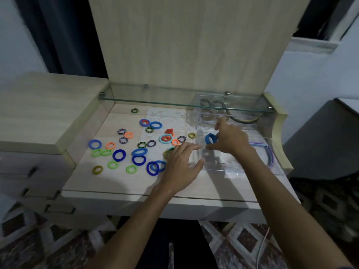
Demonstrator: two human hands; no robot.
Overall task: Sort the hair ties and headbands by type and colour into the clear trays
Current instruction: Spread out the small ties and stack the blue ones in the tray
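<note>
My right hand (231, 139) pinches a blue hair tie (210, 138) above the clear tray (229, 168) on the right of the vanity top. My left hand (183, 164) lies flat with spread fingers at the tray's left edge, partly over an olive tie (166, 153). Several loose ties in blue, green, orange, olive, teal and striped dark colours (118, 155) are scattered across the left and middle of the top. Thin blue and purple headbands (269, 154) lie in the tray's right compartment. Dark headbands (211, 107) sit in the far tray under the glass shelf.
A glass shelf (155, 100) runs across the back just above the surface. A raised wooden cabinet top (42, 111) borders the left, with drawers below. A white lace mat (169, 117) lies under some ties. A dark cabinet (326, 140) stands to the right.
</note>
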